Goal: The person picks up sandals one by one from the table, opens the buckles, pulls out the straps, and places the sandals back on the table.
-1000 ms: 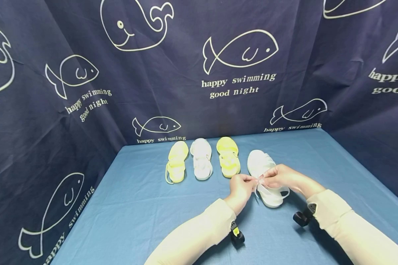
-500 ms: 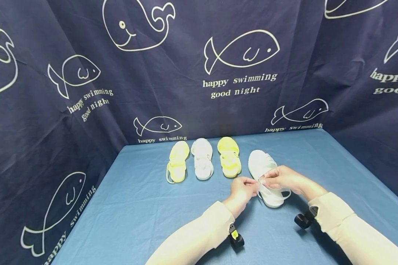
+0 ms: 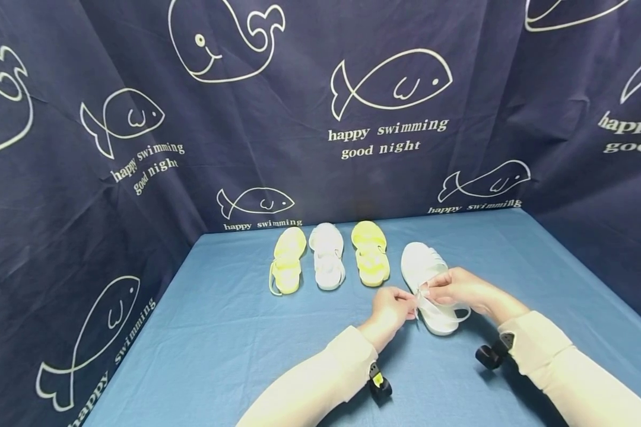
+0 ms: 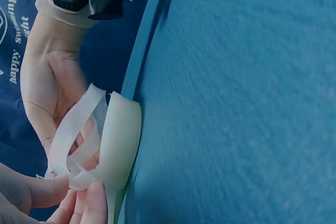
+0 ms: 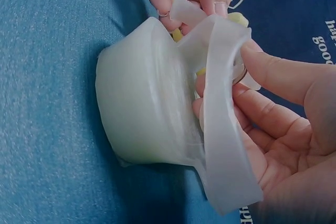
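Blue cloth-covered table (image 3: 219, 356). On its right half, rounded white plastic sandal (image 3: 419, 265), long axis slanting, toe away and leftward. Right hand (image 3: 462, 289), pinching flat translucent strap (image 5: 218, 103); left hand (image 3: 390, 307), pinching its end, nearer the heel than a second ago.

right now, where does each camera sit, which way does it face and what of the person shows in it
Head: worn on the head, facing forward and down at the blue cloth and white sandal; sleeves, left fingers and right fingers show.
Left wrist: on the left wrist, facing the strap; left fingers at lower left, right sleeve beyond.
Right wrist: on the right wrist, facing the sandal close up; right fingers at right, left fingers at top.
Both wrist views share the sandal, strap and cloth.
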`<state>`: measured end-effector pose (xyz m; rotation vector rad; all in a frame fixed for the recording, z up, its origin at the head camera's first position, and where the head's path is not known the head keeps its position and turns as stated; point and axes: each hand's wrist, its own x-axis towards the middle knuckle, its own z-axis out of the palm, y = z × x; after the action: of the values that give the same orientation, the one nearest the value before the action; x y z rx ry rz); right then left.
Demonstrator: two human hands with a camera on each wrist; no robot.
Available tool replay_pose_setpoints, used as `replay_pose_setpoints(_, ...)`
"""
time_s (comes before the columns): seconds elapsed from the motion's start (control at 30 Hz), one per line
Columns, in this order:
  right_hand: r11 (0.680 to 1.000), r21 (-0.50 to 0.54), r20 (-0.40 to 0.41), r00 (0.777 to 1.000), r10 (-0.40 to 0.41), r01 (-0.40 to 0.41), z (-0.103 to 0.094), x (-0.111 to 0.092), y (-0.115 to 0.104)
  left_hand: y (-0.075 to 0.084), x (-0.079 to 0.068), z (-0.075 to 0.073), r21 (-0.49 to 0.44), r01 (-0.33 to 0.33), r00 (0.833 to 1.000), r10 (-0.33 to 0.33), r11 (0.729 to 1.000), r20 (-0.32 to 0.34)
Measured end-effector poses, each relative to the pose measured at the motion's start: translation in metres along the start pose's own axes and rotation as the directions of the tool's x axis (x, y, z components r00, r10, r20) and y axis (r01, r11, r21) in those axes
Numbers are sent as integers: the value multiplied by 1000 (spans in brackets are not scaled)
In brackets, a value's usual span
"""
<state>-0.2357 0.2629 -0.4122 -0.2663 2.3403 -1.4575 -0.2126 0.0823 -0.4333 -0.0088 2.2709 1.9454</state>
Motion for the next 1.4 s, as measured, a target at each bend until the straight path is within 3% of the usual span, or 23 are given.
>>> replay_pose_setpoints(0.47, 1000, 9, 4, 1000, -3, 3, -2, 3, 7, -5, 4, 3, 113, -117, 991, 124, 987, -57)
replay_pose_setpoints(1.4, 999, 49, -8, 1000, 1, 0, -4, 3, 5, -3, 10, 5, 163, -144, 985, 157, 976, -74)
